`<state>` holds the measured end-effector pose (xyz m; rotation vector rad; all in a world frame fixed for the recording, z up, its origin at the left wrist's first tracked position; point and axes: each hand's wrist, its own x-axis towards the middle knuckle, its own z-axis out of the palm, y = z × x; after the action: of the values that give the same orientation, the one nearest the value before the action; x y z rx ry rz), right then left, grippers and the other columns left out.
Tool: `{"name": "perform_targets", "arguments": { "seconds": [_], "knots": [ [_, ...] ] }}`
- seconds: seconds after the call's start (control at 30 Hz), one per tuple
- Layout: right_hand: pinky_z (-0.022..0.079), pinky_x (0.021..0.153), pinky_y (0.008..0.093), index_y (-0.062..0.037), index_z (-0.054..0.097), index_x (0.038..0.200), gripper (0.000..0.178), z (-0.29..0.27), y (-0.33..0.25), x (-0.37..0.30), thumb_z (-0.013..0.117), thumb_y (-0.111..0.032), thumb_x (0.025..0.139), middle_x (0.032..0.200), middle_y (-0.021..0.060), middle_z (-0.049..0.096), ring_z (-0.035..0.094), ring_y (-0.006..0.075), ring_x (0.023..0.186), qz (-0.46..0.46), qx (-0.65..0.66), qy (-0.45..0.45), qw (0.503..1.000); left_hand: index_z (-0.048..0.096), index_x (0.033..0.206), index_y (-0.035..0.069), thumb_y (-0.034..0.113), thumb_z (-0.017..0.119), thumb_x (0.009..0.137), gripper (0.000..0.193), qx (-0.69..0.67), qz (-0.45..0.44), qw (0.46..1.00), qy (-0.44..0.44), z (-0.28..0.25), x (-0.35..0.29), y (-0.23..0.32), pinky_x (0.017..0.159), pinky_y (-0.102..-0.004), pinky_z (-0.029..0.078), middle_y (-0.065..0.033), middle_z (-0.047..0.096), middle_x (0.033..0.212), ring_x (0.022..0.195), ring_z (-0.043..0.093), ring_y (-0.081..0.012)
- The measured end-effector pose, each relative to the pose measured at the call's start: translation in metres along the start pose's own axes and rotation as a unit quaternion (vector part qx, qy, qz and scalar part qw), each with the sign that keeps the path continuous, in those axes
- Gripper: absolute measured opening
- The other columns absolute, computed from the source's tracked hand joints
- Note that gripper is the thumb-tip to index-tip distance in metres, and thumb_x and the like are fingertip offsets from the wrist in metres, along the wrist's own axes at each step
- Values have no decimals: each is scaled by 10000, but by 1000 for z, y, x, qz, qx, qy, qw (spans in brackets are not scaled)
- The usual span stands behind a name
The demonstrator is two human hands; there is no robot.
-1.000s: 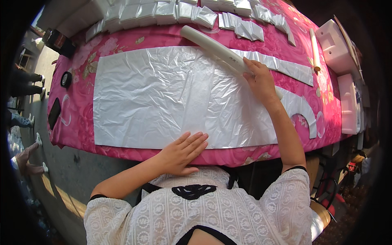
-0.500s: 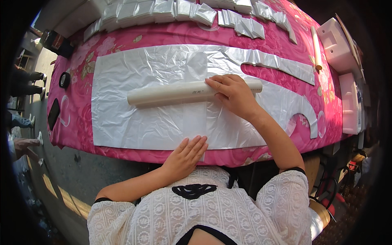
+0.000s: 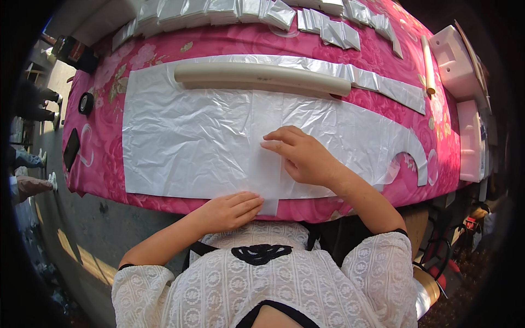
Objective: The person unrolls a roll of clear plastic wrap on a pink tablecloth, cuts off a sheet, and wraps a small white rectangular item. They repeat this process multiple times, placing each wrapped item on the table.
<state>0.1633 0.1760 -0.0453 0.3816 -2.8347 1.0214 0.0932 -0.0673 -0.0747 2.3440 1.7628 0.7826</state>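
Observation:
A white plastic carrier bag [image 3: 180,136] with long handle loops lies flat in front of me, its handles toward the right. Across its far part rests a long cream tube [image 3: 262,76], with no hand on it. Down the bag's middle runs a paler translucent strip [image 3: 267,128], its near end hanging past the bag's edge. My left hand [image 3: 232,210] lies flat with fingers stretched at the near table edge, beside that strip's end. Over the middle of the bag is my right hand [image 3: 306,156], fingers apart and slightly bent, holding nothing.
A pink flowered cloth [image 3: 158,49] covers the table. Stacks of folded white bags [image 3: 219,13] line the far side. A roll of tape [image 3: 86,103], a phone [image 3: 71,150] and a dark jar [image 3: 75,53] are at left. White foam boxes [image 3: 458,60] and a thin tube [image 3: 427,65] stand right.
The tube has rolled away to the far side of the bag, out from under my right hand. That hand has come nearer to me; my left hand has shifted slightly left and down.

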Motion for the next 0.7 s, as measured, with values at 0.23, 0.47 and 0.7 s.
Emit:
{"name": "perform_targets", "arguments": {
  "seconds": [0.23,0.47,0.7],
  "knots": [
    [426,916,356,4,541,1114,471,22,-17,-21,581,29,646,1149,128,532,488,281,1083,-22,-31,13,999,583,935,-5,135,618,742,241,-53,9,998,41,-8,6,-4,835,-329,502,-123,599,1027,972,593,-251],
    [468,824,350,-37,601,1047,427,36,-12,-23,608,41,627,1052,91,588,551,274,966,16,-25,90,995,558,1073,19,180,668,690,429,-34,-71,995,63,-24,23,-17,934,-391,436,-118,578,1141,1090,551,-247],
    [487,739,334,-72,631,976,318,31,-13,-25,617,2,667,947,67,618,580,254,867,35,-59,125,990,524,1170,10,133,629,701,497,8,-183,982,39,-15,34,-34,918,-389,423,-112,599,1122,1036,571,-256]
  ]
}}
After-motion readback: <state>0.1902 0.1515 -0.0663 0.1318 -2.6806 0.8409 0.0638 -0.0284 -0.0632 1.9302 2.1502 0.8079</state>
